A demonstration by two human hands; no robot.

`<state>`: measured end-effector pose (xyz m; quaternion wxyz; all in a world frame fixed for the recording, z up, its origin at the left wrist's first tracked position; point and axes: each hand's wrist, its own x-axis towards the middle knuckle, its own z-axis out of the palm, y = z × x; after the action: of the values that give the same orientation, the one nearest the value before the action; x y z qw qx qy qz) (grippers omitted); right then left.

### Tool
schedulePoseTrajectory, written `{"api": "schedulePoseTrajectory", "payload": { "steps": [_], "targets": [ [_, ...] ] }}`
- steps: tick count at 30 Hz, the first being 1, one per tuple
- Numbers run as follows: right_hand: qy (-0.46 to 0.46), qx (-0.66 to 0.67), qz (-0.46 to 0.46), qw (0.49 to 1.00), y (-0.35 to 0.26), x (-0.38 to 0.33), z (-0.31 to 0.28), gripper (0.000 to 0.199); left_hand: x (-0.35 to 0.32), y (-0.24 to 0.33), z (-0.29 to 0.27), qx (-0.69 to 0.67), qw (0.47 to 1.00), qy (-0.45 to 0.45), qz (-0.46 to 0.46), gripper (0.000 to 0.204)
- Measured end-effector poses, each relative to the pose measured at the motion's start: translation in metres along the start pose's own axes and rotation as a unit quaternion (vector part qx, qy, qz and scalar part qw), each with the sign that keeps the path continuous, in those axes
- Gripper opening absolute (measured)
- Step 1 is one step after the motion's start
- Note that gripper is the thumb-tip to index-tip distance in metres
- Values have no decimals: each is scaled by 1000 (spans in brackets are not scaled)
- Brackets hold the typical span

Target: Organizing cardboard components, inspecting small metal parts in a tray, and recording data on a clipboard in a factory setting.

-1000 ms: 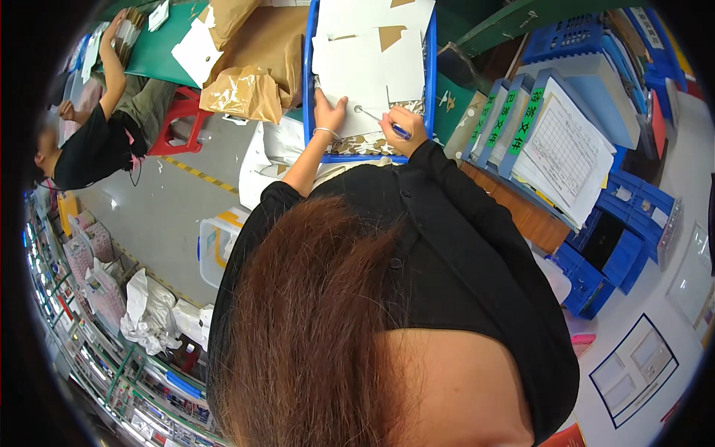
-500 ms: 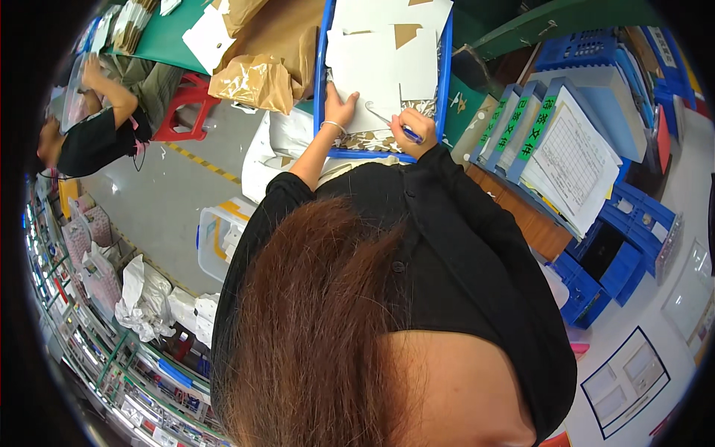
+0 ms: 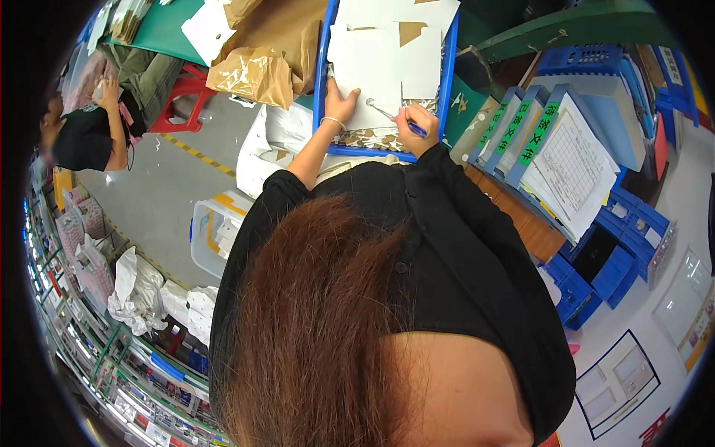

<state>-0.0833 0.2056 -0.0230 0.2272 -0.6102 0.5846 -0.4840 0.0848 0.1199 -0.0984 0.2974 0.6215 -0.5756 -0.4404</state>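
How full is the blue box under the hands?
Not empty: white sheets and brown scraps lie in the blue box. Exactly how full, cannot tell.

Bright, even light over the blue tray (image 3: 448, 82), soft shadows. White cardboard (image 3: 372, 67) in it looks close to washed out, edges fairly crisp. I see hard glare on the brown wrapper (image 3: 249, 74) left of the tray; dull shine on the grey floor (image 3: 160, 201) further left. Black top (image 3: 477, 253) below tray loses detail. Shelves (image 3: 126, 372), far below-left, bend hard. Co-worker's head (image 3: 51, 141), far left, blurred. Rim black.

Left hand (image 3: 339, 106) spread, right hand (image 3: 418, 124) curled in grip
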Motion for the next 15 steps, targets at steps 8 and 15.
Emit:
{"api": "schedulePoseTrajectory", "payload": {
  "steps": [8,15],
  "targets": [
    [-11,-35,-7,999,-24,22,-4,22,-16,22,-1,-9,1000,16,19,44],
    [145,81,-65,984,-59,19,-62,13,-24,31,-12,-219,975,5,-26,36]
  ]
}}
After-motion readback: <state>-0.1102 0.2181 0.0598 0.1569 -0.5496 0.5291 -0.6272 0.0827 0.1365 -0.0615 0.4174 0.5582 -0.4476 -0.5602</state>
